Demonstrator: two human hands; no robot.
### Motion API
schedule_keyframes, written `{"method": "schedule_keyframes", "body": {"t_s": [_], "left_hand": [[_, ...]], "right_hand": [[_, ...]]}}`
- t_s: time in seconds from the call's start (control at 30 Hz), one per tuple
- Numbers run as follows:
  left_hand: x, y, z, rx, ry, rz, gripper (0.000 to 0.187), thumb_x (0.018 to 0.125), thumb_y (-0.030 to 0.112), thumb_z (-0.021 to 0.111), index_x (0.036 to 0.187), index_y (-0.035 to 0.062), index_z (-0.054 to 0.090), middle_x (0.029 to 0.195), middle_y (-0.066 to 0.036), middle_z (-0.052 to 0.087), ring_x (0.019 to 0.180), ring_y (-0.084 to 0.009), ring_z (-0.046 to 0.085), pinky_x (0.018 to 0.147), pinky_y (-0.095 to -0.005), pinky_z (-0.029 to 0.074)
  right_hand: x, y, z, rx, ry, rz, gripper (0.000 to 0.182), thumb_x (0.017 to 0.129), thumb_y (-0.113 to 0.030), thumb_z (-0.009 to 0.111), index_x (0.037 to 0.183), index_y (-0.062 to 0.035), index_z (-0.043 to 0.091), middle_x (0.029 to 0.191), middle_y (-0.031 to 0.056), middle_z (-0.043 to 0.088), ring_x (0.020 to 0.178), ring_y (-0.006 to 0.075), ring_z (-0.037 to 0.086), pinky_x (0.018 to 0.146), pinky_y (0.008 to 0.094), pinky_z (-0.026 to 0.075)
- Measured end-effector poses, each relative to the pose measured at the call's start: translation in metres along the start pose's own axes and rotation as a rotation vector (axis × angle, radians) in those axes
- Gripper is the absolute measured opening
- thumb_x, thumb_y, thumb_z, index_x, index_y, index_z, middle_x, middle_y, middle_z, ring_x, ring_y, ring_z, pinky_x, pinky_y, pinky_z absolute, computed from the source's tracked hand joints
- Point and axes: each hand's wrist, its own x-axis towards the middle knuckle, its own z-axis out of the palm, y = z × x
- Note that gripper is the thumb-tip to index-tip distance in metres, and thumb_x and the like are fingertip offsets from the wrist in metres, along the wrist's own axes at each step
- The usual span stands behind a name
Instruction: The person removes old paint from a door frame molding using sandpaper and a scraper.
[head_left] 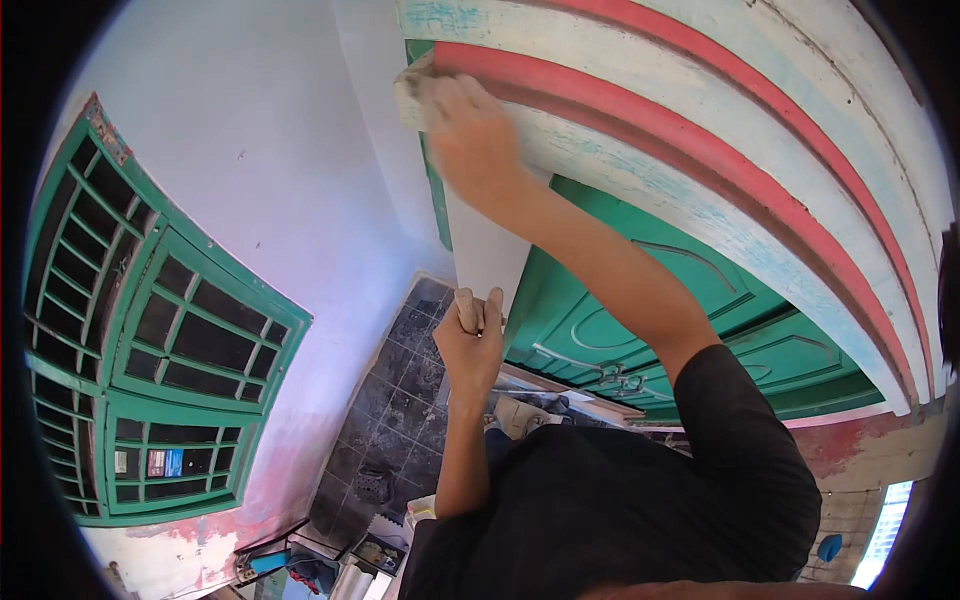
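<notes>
My right hand [470, 135] is raised to the left end of the curved red and white trim [600, 105]. Its fingers are curled against the trim's end, slightly blurred, and whatever they hold, if anything, is hidden. Lower down, my left hand [470, 345] is closed, thumb and one finger pointing up, in front of a pale upright surface [487, 245]. What sits inside that grip cannot be made out. Worn blue-white paint shows along the trim's white band.
Green double doors [640, 300] stand below the trim. A green barred window [190, 350] is set in the pale wall [270, 150] at left. Far below, dark floor tiles [395, 380] hold a dark basket-like object [373, 486], with assorted items near the bottom edge.
</notes>
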Motion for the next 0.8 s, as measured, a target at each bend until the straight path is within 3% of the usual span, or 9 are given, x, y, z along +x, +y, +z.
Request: {"method": "schedule_keyframes", "body": {"t_s": [0.1, 0.17, 0.3, 0.4, 0.5, 0.57, 0.67, 0.77, 0.8], "left_hand": [[-0.009, -0.001, -0.01, 0.009, 0.01, -0.051, 0.04, 0.097, 0.016, 0.076, 0.069, 0.003, 0.049, 0.063, -0.002, 0.055, 0.062, -0.008, 0.053, 0.059, -0.0282, 0.044], [-0.01, -0.006, -0.018, 0.018, 0.02, -0.052, 0.04, 0.097, 0.016, 0.075, 0.069, 0.003, 0.05, 0.063, -0.003, 0.055, 0.062, -0.0087, 0.054, 0.06, -0.0279, 0.045], [-0.008, -0.007, -0.022, -0.009, 0.039, -0.089, 0.041, 0.098, 0.017, 0.075, 0.069, 0.0029, 0.05, 0.063, -0.003, 0.056, 0.062, -0.0093, 0.056, 0.06, -0.0279, 0.046], [-0.002, -0.014, -0.015, -0.001, 0.005, -0.012, 0.037, 0.099, 0.02, 0.075, 0.073, 0.0056, 0.053, 0.069, -0.002, 0.059, 0.064, -0.0088, 0.063, 0.052, -0.025, 0.049], [0.0, -0.013, -0.011, 0.049, -0.022, -0.025, 0.039, 0.099, 0.02, 0.075, 0.072, 0.0064, 0.05, 0.068, -0.002, 0.058, 0.064, -0.0088, 0.063, 0.053, -0.0247, 0.05], [-0.004, -0.005, -0.012, -0.015, 0.023, -0.084, 0.041, 0.098, 0.017, 0.074, 0.069, 0.0039, 0.048, 0.064, -0.003, 0.055, 0.062, -0.0089, 0.053, 0.06, -0.0282, 0.045], [-0.01, -0.009, -0.021, -0.036, 0.038, -0.042, 0.041, 0.098, 0.015, 0.074, 0.07, 0.0041, 0.046, 0.064, -0.003, 0.053, 0.061, -0.0089, 0.05, 0.06, -0.0281, 0.044], [-0.008, -0.012, -0.02, -0.01, 0.043, -0.024, 0.041, 0.098, 0.013, 0.074, 0.07, 0.004, 0.045, 0.064, -0.003, 0.052, 0.061, -0.0089, 0.049, 0.06, -0.0276, 0.043], [-0.007, -0.014, -0.02, -0.003, 0.038, -0.025, 0.041, 0.098, 0.013, 0.074, 0.07, 0.004, 0.045, 0.064, -0.003, 0.052, 0.061, -0.0089, 0.049, 0.06, -0.0276, 0.043]], "right_hand": [[-0.037, 0.029, -0.06, -0.06, 0.039, 0.029, 0.038, 0.074, -0.009, 0.065, 0.11, 0.0013, 0.071, 0.09, 0.0089, 0.058, 0.09, 0.026, 0.061, 0.077, 0.0424, 0.05], [-0.054, 0.037, -0.103, -0.19, -0.078, 0.074, 0.038, 0.074, -0.01, 0.066, 0.111, -0.0012, 0.072, 0.09, 0.007, 0.057, 0.093, 0.0247, 0.061, 0.077, 0.042, 0.044], [-0.043, 0.037, -0.097, -0.246, -0.068, 0.01, 0.039, 0.075, -0.012, 0.065, 0.111, -0.0003, 0.071, 0.089, 0.0055, 0.055, 0.09, 0.0226, 0.058, 0.073, 0.0391, 0.039], [-0.014, 0.023, -0.051, -0.214, -0.062, -0.081, 0.038, 0.074, -0.014, 0.065, 0.109, 0.0008, 0.071, 0.089, 0.0053, 0.056, 0.086, 0.0219, 0.056, 0.07, 0.0384, 0.037], [-0.003, 0.019, -0.047, -0.259, -0.112, -0.046, 0.036, 0.077, -0.011, 0.064, 0.111, -0.0066, 0.073, 0.083, 0.0011, 0.054, 0.081, 0.0177, 0.057, 0.072, 0.0385, 0.036], [-0.012, 0.032, -0.067, -0.204, -0.066, -0.046, 0.036, 0.076, -0.01, 0.064, 0.11, -0.0058, 0.073, 0.084, 0.0011, 0.053, 0.082, 0.0177, 0.057, 0.072, 0.0389, 0.037], [-0.038, 0.043, -0.101, -0.27, -0.085, -0.045, 0.037, 0.076, -0.01, 0.064, 0.112, -0.0061, 0.072, 0.087, 0.0013, 0.054, 0.083, 0.0184, 0.056, 0.073, 0.0386, 0.037], [-0.023, 0.039, -0.077, -0.211, -0.049, -0.079, 0.039, 0.076, -0.01, 0.064, 0.114, -0.0063, 0.072, 0.09, 0.0013, 0.055, 0.086, 0.0186, 0.056, 0.073, 0.038, 0.037], [-0.014, 0.034, -0.062, -0.202, -0.057, -0.133, 0.031, 0.074, -0.012, 0.065, 0.103, -0.0053, 0.071, 0.086, 0.0016, 0.053, 0.086, 0.0196, 0.054, 0.072, 0.0395, 0.037]]}}
